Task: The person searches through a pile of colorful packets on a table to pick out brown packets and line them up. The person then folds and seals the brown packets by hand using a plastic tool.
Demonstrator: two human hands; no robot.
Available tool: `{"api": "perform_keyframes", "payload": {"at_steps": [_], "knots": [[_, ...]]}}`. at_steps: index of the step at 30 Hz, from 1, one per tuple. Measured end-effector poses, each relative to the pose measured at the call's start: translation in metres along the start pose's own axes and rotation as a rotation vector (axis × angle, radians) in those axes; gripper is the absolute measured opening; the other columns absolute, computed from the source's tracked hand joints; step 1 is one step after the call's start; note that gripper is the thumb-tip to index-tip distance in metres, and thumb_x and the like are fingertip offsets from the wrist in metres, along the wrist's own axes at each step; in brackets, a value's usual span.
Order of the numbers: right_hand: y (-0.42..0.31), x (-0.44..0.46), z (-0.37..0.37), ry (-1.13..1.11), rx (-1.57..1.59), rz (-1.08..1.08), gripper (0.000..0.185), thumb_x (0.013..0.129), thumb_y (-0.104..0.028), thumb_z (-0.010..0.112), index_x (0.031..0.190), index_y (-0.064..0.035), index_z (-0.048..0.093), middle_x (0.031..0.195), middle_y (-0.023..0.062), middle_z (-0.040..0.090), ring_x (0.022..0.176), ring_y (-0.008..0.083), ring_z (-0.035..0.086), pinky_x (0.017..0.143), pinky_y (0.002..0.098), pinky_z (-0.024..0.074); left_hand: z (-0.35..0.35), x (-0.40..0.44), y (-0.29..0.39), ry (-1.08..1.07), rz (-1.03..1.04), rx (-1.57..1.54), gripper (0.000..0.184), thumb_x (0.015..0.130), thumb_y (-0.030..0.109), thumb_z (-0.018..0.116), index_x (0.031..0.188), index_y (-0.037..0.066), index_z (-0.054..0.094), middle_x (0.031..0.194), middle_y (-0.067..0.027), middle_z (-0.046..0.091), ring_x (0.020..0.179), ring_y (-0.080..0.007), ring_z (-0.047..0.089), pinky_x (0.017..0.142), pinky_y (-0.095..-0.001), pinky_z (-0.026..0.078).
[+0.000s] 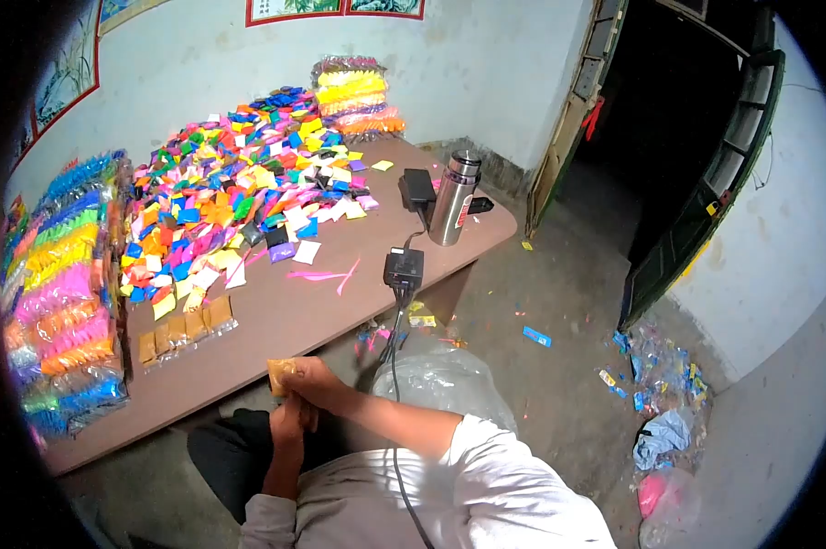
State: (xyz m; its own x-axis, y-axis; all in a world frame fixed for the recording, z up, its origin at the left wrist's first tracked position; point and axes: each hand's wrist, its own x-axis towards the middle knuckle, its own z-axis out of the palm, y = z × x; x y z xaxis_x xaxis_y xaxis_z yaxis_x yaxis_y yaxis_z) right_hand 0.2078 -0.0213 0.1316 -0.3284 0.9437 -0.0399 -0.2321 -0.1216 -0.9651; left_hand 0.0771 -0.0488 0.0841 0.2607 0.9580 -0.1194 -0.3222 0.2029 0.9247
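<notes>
Just off the table's front edge, my two hands are close together above my lap. My right hand (314, 382) is closed on a small tan packet (281, 373), which sticks out to its left. Directly below, my left hand (290, 421) is closed near the packet's lower end; what its fingers hold, if anything, is hidden. A joined strip of tan packets (186, 331) lies on the brown table (330, 316). Behind the strip spreads a large heap of small coloured packets (248, 188).
Stacked bundles of coloured packets (60, 284) stand at the left, others (353, 96) at the back. A steel flask (454, 201), black adapter (417, 188) and black box with cables (404, 268) are on the right of the table. A plastic bag (445, 384) and litter (664, 375) lie on the floor.
</notes>
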Motion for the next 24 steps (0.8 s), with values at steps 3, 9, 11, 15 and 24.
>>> {"api": "perform_keyframes", "payload": {"at_steps": [3, 9, 11, 15, 24], "knots": [[0.017, 0.015, -0.004, -0.021, 0.008, -0.195, 0.02, 0.087, -0.026, 0.057, 0.085, -0.0053, 0.057, 0.074, -0.0003, 0.056, 0.057, 0.0067, 0.051, 0.048, 0.0203, 0.0414, 0.003, -0.007, 0.011, -0.023, 0.076, 0.037, 0.043, 0.095, 0.039, 0.043, 0.072, 0.004, 0.053, 0.059, -0.0011, 0.044, 0.049, -0.0126, 0.039, 0.046, -0.025, 0.032], [0.011, 0.005, -0.008, -0.118, -0.1, 0.057, 0.021, 0.086, -0.028, 0.058, 0.082, -0.0083, 0.061, 0.065, -0.0033, 0.055, 0.053, 0.0068, 0.049, 0.045, 0.022, 0.0387, -0.006, -0.018, 0.019, -0.079, 0.066, 0.089, 0.044, 0.095, 0.044, 0.043, 0.086, 0.003, 0.055, 0.068, -0.0018, 0.051, 0.055, -0.0114, 0.043, 0.05, -0.0236, 0.033], [0.006, 0.0, -0.005, -0.106, -0.294, 0.077, 0.022, 0.086, -0.029, 0.058, 0.083, -0.0072, 0.061, 0.065, -0.0022, 0.055, 0.052, 0.007, 0.049, 0.045, 0.0224, 0.0389, -0.01, -0.015, 0.01, -0.053, -0.016, 0.004, 0.043, 0.095, 0.044, 0.043, 0.087, 0.003, 0.055, 0.07, -0.0018, 0.052, 0.055, -0.0112, 0.044, 0.05, -0.0236, 0.033], [0.01, 0.001, -0.007, -0.145, -0.22, 0.01, 0.019, 0.084, -0.026, 0.06, 0.083, -0.0074, 0.061, 0.066, -0.0011, 0.055, 0.054, 0.0069, 0.049, 0.046, 0.0227, 0.0407, -0.014, -0.011, 0.0, -0.008, -0.044, -0.031, 0.043, 0.093, 0.046, 0.045, 0.086, 0.004, 0.055, 0.07, -0.0014, 0.051, 0.056, -0.011, 0.044, 0.051, -0.0234, 0.034], [0.035, 0.009, -0.018, -0.133, -0.018, -0.09, 0.02, 0.088, -0.025, 0.058, 0.083, -0.0052, 0.059, 0.069, 0.0025, 0.059, 0.059, 0.0099, 0.056, 0.049, 0.0244, 0.0452, 0.0, -0.016, 0.012, -0.045, -0.037, 0.033, 0.047, 0.093, 0.048, 0.044, 0.083, 0.004, 0.055, 0.066, -0.0027, 0.05, 0.055, -0.0116, 0.044, 0.05, -0.0242, 0.034]]}}
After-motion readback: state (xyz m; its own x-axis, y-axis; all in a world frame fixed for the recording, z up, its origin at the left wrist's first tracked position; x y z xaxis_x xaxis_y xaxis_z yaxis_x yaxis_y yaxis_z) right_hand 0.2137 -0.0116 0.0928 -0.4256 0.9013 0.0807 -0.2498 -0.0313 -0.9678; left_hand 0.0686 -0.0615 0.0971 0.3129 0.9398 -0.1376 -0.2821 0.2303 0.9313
